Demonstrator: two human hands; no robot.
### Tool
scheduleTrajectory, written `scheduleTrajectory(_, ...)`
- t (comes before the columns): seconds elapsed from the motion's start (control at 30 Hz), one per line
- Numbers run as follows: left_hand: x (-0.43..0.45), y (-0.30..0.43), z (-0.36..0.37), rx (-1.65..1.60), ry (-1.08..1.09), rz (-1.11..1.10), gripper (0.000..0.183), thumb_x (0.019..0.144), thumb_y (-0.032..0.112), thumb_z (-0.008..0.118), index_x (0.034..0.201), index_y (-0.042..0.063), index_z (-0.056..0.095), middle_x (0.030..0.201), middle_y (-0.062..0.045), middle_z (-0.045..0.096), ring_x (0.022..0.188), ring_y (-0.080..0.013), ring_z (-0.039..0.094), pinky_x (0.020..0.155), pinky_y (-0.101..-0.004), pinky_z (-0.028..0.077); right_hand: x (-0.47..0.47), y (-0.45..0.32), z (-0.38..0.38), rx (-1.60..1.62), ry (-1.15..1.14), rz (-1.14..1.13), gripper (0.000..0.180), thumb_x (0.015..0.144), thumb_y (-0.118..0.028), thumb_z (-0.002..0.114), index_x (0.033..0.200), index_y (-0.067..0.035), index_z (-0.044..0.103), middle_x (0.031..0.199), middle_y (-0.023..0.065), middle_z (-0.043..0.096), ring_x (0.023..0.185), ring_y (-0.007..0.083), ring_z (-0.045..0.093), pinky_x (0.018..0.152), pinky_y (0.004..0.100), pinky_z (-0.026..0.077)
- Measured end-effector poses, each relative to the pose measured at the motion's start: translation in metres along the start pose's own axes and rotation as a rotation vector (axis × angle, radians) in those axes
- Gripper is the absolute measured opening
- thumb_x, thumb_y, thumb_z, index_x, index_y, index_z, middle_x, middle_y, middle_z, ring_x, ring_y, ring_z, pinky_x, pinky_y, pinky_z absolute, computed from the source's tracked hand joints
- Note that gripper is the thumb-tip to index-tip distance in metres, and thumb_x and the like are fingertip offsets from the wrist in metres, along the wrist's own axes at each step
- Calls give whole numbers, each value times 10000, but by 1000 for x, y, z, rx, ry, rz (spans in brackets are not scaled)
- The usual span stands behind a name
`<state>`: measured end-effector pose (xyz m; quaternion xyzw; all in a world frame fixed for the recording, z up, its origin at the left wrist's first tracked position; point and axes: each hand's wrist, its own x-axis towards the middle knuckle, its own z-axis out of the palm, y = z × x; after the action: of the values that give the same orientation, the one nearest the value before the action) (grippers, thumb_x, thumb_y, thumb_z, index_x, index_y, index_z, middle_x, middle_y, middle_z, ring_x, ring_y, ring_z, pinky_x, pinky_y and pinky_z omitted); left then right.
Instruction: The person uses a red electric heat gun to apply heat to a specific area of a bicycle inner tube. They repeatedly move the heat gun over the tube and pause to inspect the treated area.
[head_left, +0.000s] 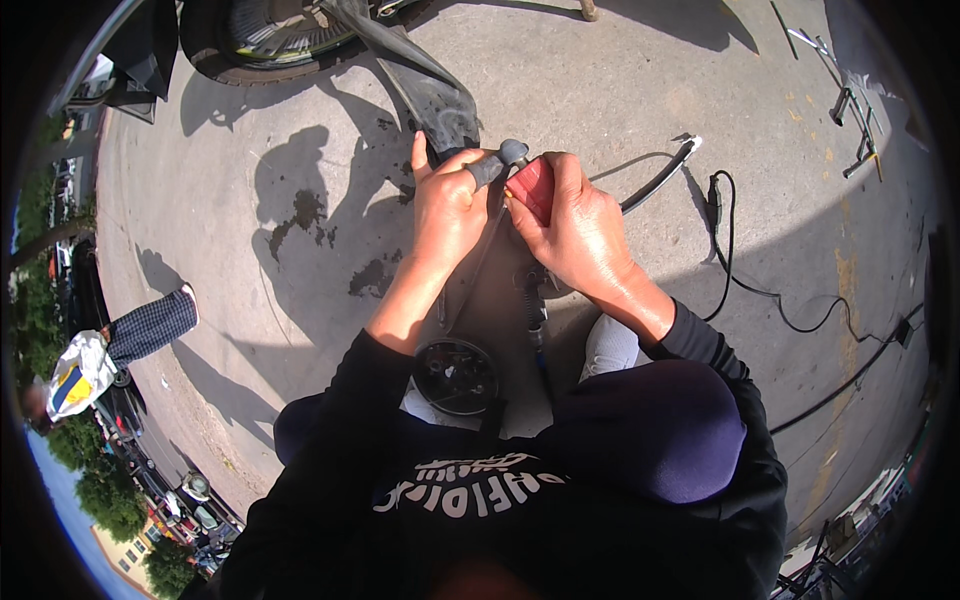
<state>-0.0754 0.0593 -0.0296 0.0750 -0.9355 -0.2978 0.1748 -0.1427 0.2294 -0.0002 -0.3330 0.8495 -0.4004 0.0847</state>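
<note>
My left hand grips a black rubber inner tube, which stretches up to a spoked wheel at the top of the view. Past my left fingers sticks out a dark grey piece with a rounded head; whether it belongs to the tube I cannot tell. A flat-sided red piece is pinched between the thumb and fingers of my right hand, close against that grey head. Both hands meet above the concrete ground, in front of my knees.
Between my feet lies a round dish of small dark parts, beside a tool with a coiled section. A black cable winds across the right. Metal stands lie at upper right. A person stands at left.
</note>
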Motion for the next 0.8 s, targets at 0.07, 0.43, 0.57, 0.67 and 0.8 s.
scheduleTrajectory(0.07,-1,-2,0,34,-18,13,218,834,-28,667,963,101,786,994,-14,752,951,-208,710,1233,-592,143,0,-1,0,2,-7,-1,485,864,-268,762,1122,34,481,910,250,666,738,430,701,618,475,563)
scheduleTrajectory(0.43,0,1,-2,100,-39,68,282,795,-80,642,945,107,790,960,9,735,909,-184,707,1219,-638,146,2,3,3,-23,0,-11,468,862,-267,765,1085,23,473,908,236,665,710,430,694,587,469,554)
scheduleTrajectory(0.57,0,1,-5,115,-60,77,261,794,-72,653,933,105,787,952,11,733,896,-184,707,1218,-640,150,-2,-3,0,-39,-32,-23,458,863,-268,766,1078,16,479,908,229,669,711,422,698,587,467,555)
scheduleTrajectory(0.67,2,3,-4,109,-41,81,261,779,-74,654,920,102,786,949,13,733,889,-182,707,1215,-645,152,1,1,1,-36,-16,-19,449,861,-265,769,1074,11,486,911,223,672,709,414,699,587,464,557)
scheduleTrajectory(0.8,1,1,-3,128,-58,82,271,770,-72,653,925,104,788,948,15,732,886,-182,707,1214,-649,149,0,3,2,-33,-15,-26,439,859,-260,773,1062,9,492,912,218,673,709,410,700,588,462,558)
